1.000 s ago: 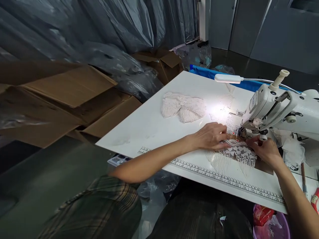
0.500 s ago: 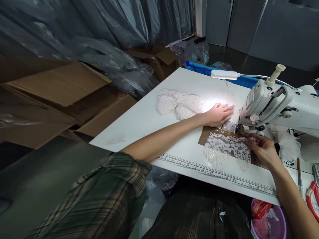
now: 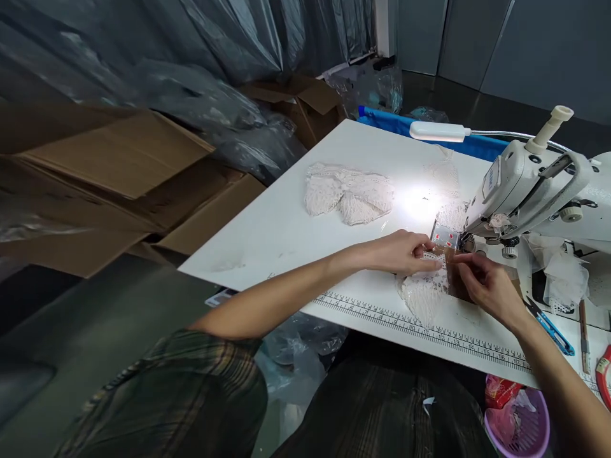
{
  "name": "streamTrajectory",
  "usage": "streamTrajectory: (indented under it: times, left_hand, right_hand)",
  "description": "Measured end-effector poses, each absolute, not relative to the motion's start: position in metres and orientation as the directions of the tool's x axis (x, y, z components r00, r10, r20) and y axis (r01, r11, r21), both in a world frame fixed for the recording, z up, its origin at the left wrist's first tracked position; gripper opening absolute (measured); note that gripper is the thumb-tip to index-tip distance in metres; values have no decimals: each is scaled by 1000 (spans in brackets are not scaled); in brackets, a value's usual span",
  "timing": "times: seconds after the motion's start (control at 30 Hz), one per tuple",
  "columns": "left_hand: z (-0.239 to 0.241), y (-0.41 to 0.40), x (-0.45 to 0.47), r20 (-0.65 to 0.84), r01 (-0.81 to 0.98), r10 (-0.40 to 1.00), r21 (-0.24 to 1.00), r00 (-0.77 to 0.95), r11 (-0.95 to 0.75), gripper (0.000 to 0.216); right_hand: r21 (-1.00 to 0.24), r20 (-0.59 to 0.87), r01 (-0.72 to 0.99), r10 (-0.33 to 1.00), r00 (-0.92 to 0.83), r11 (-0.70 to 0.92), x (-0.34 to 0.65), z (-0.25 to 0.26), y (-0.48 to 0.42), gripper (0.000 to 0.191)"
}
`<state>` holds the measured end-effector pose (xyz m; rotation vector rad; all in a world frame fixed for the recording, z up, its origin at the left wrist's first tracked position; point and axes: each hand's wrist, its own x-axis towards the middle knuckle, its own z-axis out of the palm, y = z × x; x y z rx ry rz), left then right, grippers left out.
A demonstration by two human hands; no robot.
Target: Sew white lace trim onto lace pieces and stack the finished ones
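Note:
A piece of white lace trim (image 3: 422, 298) with a fringed lower edge lies in front of the sewing machine (image 3: 529, 191). My left hand (image 3: 405, 251) is closed on its upper part, thumb and fingers pinching the lace. To the right, my right hand (image 3: 487, 286) has its fingertips pressed together close to the lace's right edge, just below the needle area; what they pinch is too small to make out. Under the lace lies a brown sheet (image 3: 458, 286). More lace (image 3: 451, 216) runs behind the presser foot.
Folded lace pieces (image 3: 351, 194) lie on the white table (image 3: 286, 242). A lit lamp (image 3: 439, 131) hangs over it. Blue thread snips (image 3: 551, 327) and a ruler strip (image 3: 382, 320) are near the front. A purple basket (image 3: 539, 426) stands below; cardboard boxes (image 3: 119, 152) are at left.
My left hand has come back from flat beside the presser foot and now pinches the lace. The lace has shifted and folded; my right hand has moved left. The blue snips have come into view.

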<state>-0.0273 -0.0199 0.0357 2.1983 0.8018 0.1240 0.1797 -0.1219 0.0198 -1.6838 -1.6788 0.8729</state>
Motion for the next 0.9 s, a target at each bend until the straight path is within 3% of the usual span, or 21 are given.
streamTrajectory:
  times: [0.1, 0.17, 0.23, 0.5, 0.67, 0.9]
  left_hand:
    - [28, -21, -24, -134, 502, 606, 711, 784, -492, 39]
    - [22, -19, -18, -112, 512, 665, 735, 738, -445, 41]
    - [19, -16, -11, -80, 522, 724, 746, 686, -413, 46]
    - [20, -8, -12, -111, 542, 770, 772, 628, -331, 42]
    - [14, -9, -14, -81, 533, 798, 784, 598, -320, 43]
    - [8, -8, -17, -67, 494, 783, 808, 618, -321, 48]
  right_hand:
    - [-516, 193, 806, 956, -219, 289, 193, 5, -126, 32]
    - [-331, 262, 864, 917, -301, 379, 199, -3, -125, 34]
    - [-228, 280, 890, 902, -328, 394, 205, -8, -120, 36]
    - [-354, 313, 858, 911, -267, 373, 215, -11, -112, 39]
    - [-324, 322, 837, 883, -342, 442, 215, -19, -115, 39]
    - [-309, 331, 853, 889, -318, 420, 213, -23, -116, 40]
